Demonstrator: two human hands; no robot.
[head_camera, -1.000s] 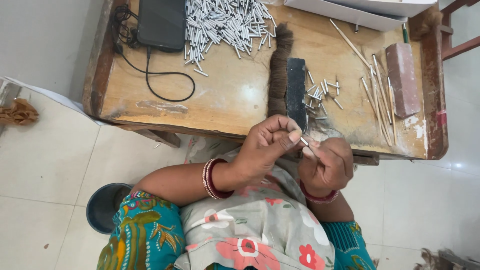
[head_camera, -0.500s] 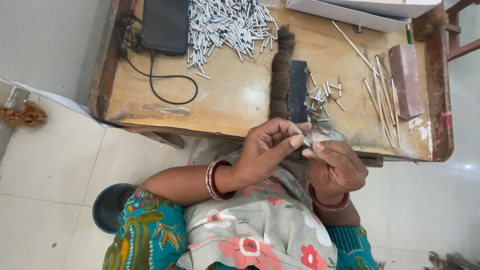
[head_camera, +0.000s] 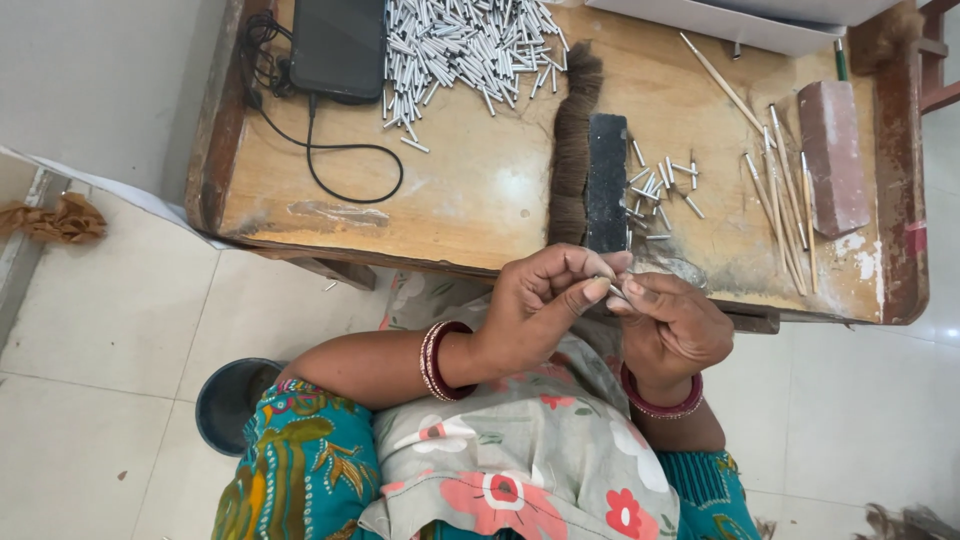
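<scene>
My left hand (head_camera: 535, 315), with red bangles at the wrist, and my right hand (head_camera: 672, 330) meet just below the front edge of the wooden table (head_camera: 480, 200). Their fingertips pinch one small silver metal tube (head_camera: 614, 291) between them. Just beyond the hands, a strip of dark brown hair (head_camera: 573, 150) lies on the table next to a black flat bar (head_camera: 606, 180). A few loose silver tubes (head_camera: 660, 185) are scattered to the right of the bar. My lap is covered by floral cloth (head_camera: 520, 460).
A big heap of silver tubes (head_camera: 460, 45) lies at the table's far side beside a black phone (head_camera: 338, 45) with a cable. Thin wooden sticks (head_camera: 780, 200) and a reddish block (head_camera: 832, 155) sit at the right. A dark bowl (head_camera: 232, 400) is on the tiled floor.
Both hands stay together on the small tube, with my right hand's fingers shifting slightly around it. The view has shifted a little.
</scene>
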